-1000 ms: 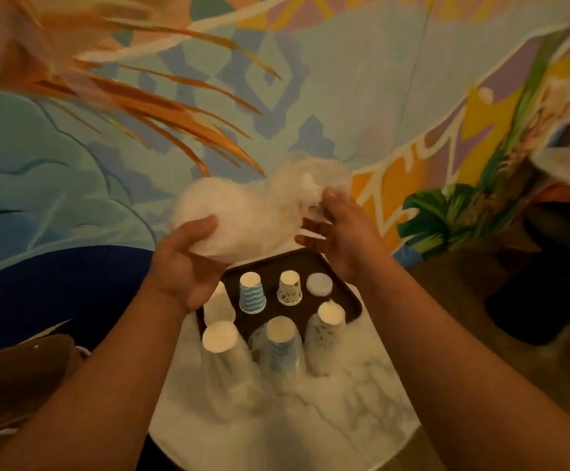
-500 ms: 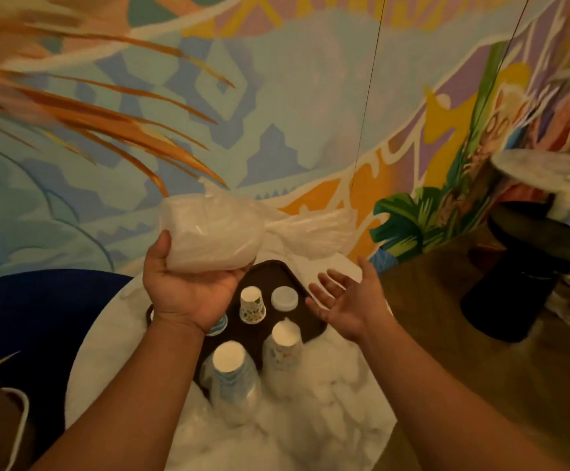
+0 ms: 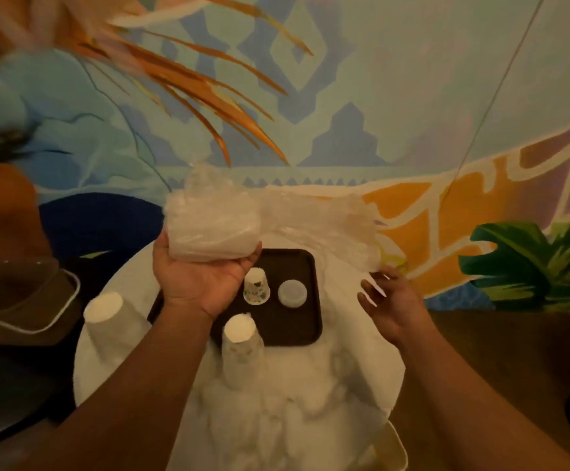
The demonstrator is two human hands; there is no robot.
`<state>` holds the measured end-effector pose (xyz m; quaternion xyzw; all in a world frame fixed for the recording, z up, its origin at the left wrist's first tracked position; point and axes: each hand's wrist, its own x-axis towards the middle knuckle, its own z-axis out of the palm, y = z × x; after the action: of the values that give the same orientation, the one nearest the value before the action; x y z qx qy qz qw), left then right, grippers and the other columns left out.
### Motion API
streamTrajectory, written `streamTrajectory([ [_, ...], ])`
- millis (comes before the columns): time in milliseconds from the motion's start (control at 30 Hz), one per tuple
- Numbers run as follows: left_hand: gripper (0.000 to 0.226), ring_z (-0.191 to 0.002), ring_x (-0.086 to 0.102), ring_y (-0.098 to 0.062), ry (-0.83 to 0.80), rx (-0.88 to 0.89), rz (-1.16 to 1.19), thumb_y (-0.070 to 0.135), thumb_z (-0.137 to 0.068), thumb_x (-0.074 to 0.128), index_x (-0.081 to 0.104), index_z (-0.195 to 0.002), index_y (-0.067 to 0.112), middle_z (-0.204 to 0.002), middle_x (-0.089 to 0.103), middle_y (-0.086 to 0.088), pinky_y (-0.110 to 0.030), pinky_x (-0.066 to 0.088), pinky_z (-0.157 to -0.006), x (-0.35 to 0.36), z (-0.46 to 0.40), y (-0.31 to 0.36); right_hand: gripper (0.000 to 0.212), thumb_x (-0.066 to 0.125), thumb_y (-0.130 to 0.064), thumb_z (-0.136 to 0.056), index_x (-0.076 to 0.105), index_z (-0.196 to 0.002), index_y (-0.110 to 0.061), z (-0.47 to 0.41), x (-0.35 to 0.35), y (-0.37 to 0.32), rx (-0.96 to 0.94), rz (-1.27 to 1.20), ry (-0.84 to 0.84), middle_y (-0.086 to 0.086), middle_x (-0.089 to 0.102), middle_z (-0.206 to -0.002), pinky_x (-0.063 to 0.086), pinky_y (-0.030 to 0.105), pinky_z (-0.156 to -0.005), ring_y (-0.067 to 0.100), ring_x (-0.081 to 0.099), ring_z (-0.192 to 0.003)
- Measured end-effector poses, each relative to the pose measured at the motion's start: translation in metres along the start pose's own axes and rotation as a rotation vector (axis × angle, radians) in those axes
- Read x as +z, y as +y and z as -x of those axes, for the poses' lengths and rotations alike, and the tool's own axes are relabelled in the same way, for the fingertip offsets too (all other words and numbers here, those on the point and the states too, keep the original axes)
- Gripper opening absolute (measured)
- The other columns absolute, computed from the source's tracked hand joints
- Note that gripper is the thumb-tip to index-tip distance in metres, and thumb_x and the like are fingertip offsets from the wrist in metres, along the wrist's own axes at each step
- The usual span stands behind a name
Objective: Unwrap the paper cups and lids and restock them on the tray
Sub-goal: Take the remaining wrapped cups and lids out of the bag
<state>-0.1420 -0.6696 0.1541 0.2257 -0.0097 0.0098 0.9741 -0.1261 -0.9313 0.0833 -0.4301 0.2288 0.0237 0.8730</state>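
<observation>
Held up over the far part of the tray [image 3: 305, 334] in the left hand [image 3: 205, 283]: the wrapped packet [image 3: 212, 229], probably lids, resting on the upturned palm with thumb and fingers curled up round its sides. Trailing off to the right, the loose plastic tail [image 3: 324, 222] of the wrapping. Right hand [image 3: 390, 302] spread and relaxed just below the end of that tail, gripping nothing; cannot tell whether a fingertip touches the film.

Likely trouble:
- Pulling the tail too sharply with only a palm beneath the packet, so the contents tumble out over the tray or off the bench [image 3: 365, 365].
- Dropping onto the upturned paper cup [image 3: 256, 287] and the small lid stack [image 3: 292, 293], both on the tray right under the packet, and knocking them over.
- Slippery film sliding out of the cupped grip.

Around and in the way:
- A wrapped cup stack [image 3: 241, 351] upright at the tray's near edge, close by the left forearm and easy to topple.
- A second wrapped stack [image 3: 107, 321] on the bench to the left, apart from the tray.
- Crumpled plastic [image 3: 277, 413] spread over the near bench, crowding the space for setting anything down.
- Painted wall [image 3: 395, 96] behind.
</observation>
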Motion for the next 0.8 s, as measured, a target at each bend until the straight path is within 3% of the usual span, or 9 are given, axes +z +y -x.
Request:
streamTrajectory([
  [100,0.058,-0.115,0.059,-0.042,0.003,0.007,-0.069,0.055,-0.079,0.047,0.068,-0.121,0.021,-0.130,0.060,-0.018,-0.055,0.046,-0.090,0.004,0.013,0.003,0.019,0.046,-0.032,-0.100,0.061,-0.108,-0.024,0.001,0.012,0.008,0.070,0.098,-0.122,0.005,0.064,-0.111,0.048,0.039,-0.078,0.026,0.060,-0.095],
  [167,0.061,-0.120,0.055,-0.042,0.011,-0.024,-0.114,0.053,-0.078,0.047,0.062,-0.128,0.021,-0.132,0.058,-0.018,-0.056,0.044,-0.093,0.008,0.017,0.007,0.041,0.043,-0.058,-0.093,0.061,-0.115,-0.028,0.006,0.028,0.012,0.089,0.126,-0.256,0.004,0.066,-0.118,0.048,0.042,-0.086,0.028,0.060,-0.103],
  [233,0.063,-0.121,0.054,-0.042,0.021,-0.039,-0.160,0.052,-0.078,0.047,0.058,-0.131,0.020,-0.132,0.058,-0.019,-0.056,0.045,-0.092,0.010,0.018,0.013,0.058,0.041,-0.071,-0.081,0.061,-0.117,-0.030,0.009,0.042,0.014,0.089,0.135,-0.342,0.002,0.066,-0.122,0.046,0.043,-0.092,0.026,0.060,-0.109],
  [300,0.061,-0.117,0.058,-0.042,0.012,-0.036,-0.172,0.052,-0.078,0.046,0.063,-0.127,0.018,-0.132,0.059,-0.019,-0.056,0.047,-0.087,0.008,0.018,0.022,0.042,0.049,-0.057,-0.089,0.062,-0.116,-0.027,0.013,0.054,0.015,0.031,0.182,-0.322,0.002,0.066,-0.122,0.049,0.040,-0.088,0.024,0.060,-0.110],
  [367,0.062,-0.114,0.060,-0.042,0.005,-0.027,-0.158,0.053,-0.078,0.045,0.065,-0.124,0.017,-0.131,0.059,-0.020,-0.056,0.047,-0.088,0.005,0.017,0.033,0.016,0.057,-0.027,-0.095,0.062,-0.110,-0.024,0.011,0.058,0.015,-0.082,0.290,-0.248,0.001,0.066,-0.116,0.050,0.037,-0.082,0.023,0.061,-0.108],
  [467,0.070,-0.120,0.056,-0.041,0.008,-0.022,-0.134,0.057,-0.078,0.044,0.053,-0.137,0.019,-0.134,0.057,-0.018,-0.056,0.043,-0.096,-0.001,0.015,0.050,0.020,0.057,-0.004,-0.091,0.062,-0.100,-0.020,0.008,0.059,0.015,-0.129,0.403,-0.241,0.001,0.068,-0.104,0.048,0.035,-0.078,0.025,0.062,-0.099],
  [633,0.075,-0.123,0.053,-0.043,-0.039,-0.075,-0.172,0.055,-0.074,0.051,0.048,-0.140,0.019,-0.136,0.055,-0.019,-0.059,0.038,-0.100,-0.012,0.011,0.071,0.011,0.062,-0.016,-0.092,0.065,-0.102,-0.018,0.024,0.083,0.026,-0.221,0.337,-0.261,-0.003,0.074,-0.097,0.056,0.029,-0.075,0.016,0.071,-0.090],
  [700,0.076,-0.124,0.052,-0.044,-0.047,-0.088,-0.174,0.054,-0.073,0.054,0.048,-0.140,0.020,-0.137,0.054,-0.020,-0.060,0.039,-0.099,-0.017,0.007,0.077,0.008,0.061,-0.017,-0.093,0.068,-0.097,-0.018,0.026,0.089,0.032,-0.306,0.358,-0.206,-0.006,0.075,-0.089,0.057,0.026,-0.075,0.013,0.071,-0.087],
  [800,0.064,-0.124,0.051,-0.044,-0.003,-0.081,-0.153,0.054,-0.086,0.042,0.049,-0.140,0.021,-0.136,0.055,-0.019,-0.062,0.037,-0.101,-0.030,0.004,0.080,0.014,0.060,-0.021,-0.095,0.069,-0.086,-0.028,0.026,0.089,0.032,-0.445,0.465,-0.078,-0.011,0.072,-0.084,0.051,0.024,-0.075,0.008,0.067,-0.084],
])
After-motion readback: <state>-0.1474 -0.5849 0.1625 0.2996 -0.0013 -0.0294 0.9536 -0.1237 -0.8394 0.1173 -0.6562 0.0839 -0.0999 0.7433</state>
